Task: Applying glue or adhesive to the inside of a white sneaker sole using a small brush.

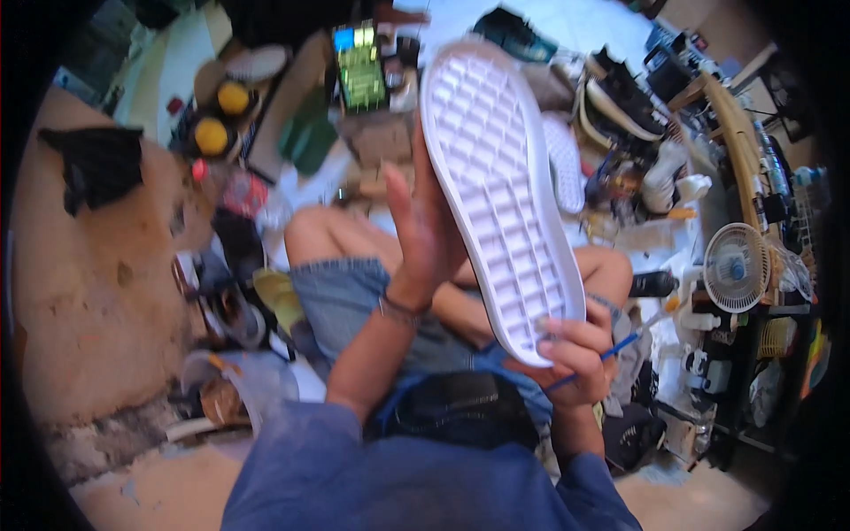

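A white shoe sole [496, 177] is held upright in front of me, its waffle-grid face toward the camera. My left hand [421, 221] supports it along the left edge, thumb raised and fingers mostly hidden behind it. My right hand [575, 358] grips the narrower lower end and also holds a thin blue stick-like tool [624, 345], possibly a brush, pointing up to the right. A black padded object [447, 411] lies in my lap below the sole.
Around my crossed legs are black shoes [624, 97], another white sole [562, 164], a green-yellow box [359, 71], two yellow round items [211, 137], a small fan [735, 265], a black bottle [652, 285], a clear plastic tub [257, 398] and a wooden shelf [744, 150].
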